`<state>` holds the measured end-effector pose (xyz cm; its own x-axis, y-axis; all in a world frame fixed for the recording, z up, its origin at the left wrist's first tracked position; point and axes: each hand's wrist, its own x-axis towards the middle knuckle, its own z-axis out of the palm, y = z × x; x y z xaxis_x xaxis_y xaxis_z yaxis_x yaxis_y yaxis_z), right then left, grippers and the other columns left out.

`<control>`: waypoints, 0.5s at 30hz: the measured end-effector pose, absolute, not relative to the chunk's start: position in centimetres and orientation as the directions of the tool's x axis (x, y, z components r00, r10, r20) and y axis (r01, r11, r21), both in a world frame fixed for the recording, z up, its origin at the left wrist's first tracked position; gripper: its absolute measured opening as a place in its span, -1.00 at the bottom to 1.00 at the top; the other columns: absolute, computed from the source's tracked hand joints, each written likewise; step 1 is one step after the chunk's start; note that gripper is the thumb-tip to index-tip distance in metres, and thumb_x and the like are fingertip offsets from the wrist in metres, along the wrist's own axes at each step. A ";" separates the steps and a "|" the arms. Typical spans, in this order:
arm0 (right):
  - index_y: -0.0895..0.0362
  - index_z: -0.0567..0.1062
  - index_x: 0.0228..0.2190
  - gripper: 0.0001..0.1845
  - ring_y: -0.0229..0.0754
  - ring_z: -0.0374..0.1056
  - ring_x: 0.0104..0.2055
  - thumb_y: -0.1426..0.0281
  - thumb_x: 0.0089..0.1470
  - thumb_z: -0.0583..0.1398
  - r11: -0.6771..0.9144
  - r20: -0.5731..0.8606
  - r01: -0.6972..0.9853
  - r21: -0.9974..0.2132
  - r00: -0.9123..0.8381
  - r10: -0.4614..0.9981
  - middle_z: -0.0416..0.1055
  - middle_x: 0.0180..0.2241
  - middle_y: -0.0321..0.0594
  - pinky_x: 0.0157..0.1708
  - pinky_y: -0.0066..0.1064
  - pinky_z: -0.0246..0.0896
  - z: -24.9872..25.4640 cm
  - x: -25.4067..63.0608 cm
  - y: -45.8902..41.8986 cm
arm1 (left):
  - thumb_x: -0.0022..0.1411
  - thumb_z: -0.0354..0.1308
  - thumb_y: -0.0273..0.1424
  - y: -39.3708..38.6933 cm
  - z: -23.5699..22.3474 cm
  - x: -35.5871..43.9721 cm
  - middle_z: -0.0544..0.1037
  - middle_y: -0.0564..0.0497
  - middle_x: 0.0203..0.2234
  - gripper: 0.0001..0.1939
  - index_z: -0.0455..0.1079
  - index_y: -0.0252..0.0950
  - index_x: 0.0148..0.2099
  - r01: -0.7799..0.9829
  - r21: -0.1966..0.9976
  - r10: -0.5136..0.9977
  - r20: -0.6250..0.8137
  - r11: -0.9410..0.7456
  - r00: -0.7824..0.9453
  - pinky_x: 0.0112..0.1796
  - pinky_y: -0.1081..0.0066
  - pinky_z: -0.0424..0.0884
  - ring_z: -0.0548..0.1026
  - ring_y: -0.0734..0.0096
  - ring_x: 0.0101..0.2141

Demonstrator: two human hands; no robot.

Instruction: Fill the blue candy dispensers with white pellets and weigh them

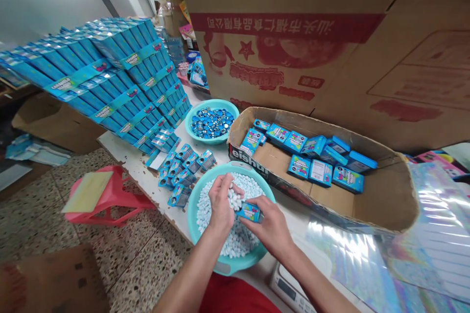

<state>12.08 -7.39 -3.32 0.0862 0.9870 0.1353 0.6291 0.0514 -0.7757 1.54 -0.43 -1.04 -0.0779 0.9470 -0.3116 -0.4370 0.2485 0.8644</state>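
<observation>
Forearms (191, 271), cut off below; hands above the basin (195, 195).
Left hand (221, 203) curls round pellets (235, 199); right hand (270, 224) pinches a box (250, 212), partly finger-hidden, right of basin's middle. Scale (287, 289) near desk's (128, 156) front edge, partly covered.

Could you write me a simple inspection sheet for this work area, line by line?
Surface: pale table, its edge chipped on the left.
Things: white pieces in a turquoise bowl; blue discs in another behind it; blue boxes in a cut-down carton.
Clutter: loose packs beside the front bowl; scale partly hidden; shiny sheets.
Hands: left hand cups white pieces; right hand holds a small box.
Cables: nothing seen.
Surroundings: stacked boxes, big carton, red stool, speckled floor.
</observation>
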 end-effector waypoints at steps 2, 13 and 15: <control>0.08 0.45 -0.27 -0.69 -0.04 0.38 -0.25 0.36 -0.14 0.33 0.054 0.132 0.625 -0.779 0.080 0.988 0.45 -0.33 -0.20 -0.28 -0.27 0.24 -3.3 11.9 -7.4 | 0.05 0.21 -0.18 -0.5 -0.9 1.4 0.35 0.13 -0.69 -0.69 0.26 -0.30 -0.49 -0.424 0.872 0.947 -0.309 0.244 -0.090 -0.51 0.49 0.29 0.36 0.51 -0.61; 0.10 0.46 -0.29 -0.63 -0.05 0.35 -0.24 0.43 -0.23 0.38 -0.006 0.091 0.598 -0.801 0.132 0.987 0.44 -0.35 -0.22 -0.26 -0.27 0.19 -2.4 11.2 -7.0 | 0.05 0.22 -0.20 -0.4 -0.5 1.2 0.31 0.15 -0.69 -0.68 0.22 -0.30 -0.50 -0.413 0.885 0.958 -0.272 0.213 -0.089 -0.55 0.50 0.26 0.31 0.54 -0.62; 0.09 0.46 -0.30 -0.63 -0.05 0.35 -0.24 0.43 -0.24 0.39 -0.020 0.077 0.604 -0.797 0.135 0.988 0.44 -0.35 -0.23 -0.26 -0.27 0.18 -2.4 11.1 -7.0 | 0.05 0.22 -0.20 -0.4 -0.5 1.2 0.32 0.14 -0.68 -0.68 0.22 -0.30 -0.49 -0.397 0.893 0.963 -0.261 0.212 -0.072 -0.52 0.50 0.29 0.33 0.53 -0.61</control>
<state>11.11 -6.97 -2.36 0.1345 0.9879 0.0774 0.6039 -0.0198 -0.7968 1.22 -0.45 -0.50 -0.0721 0.9626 -0.2612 -0.3975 0.2124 0.8927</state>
